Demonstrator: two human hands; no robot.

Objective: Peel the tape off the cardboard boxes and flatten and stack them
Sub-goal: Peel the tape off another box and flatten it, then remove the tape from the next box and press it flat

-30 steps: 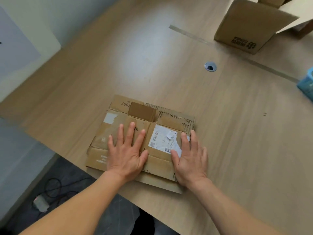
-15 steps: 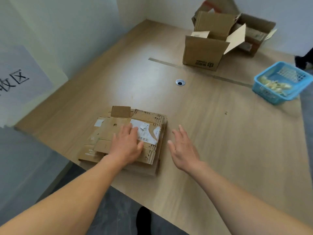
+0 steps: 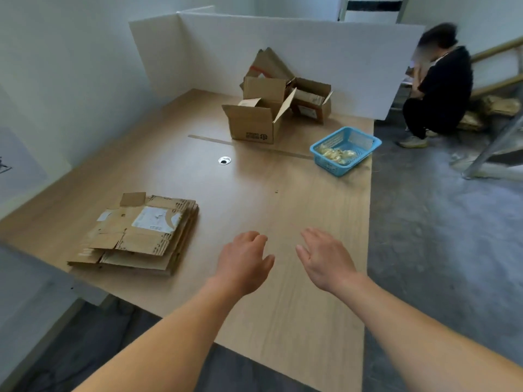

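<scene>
flattened boxes [image 3: 135, 233] lie left of both hands' fingers [image 3: 256, 239].

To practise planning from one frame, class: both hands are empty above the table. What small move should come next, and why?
Probably reach forward for the open box and draw it nearer. The left hand and right hand hover empty, the flattened stack lies to their left, and that box stands unflattened at the far side of the table.
</scene>
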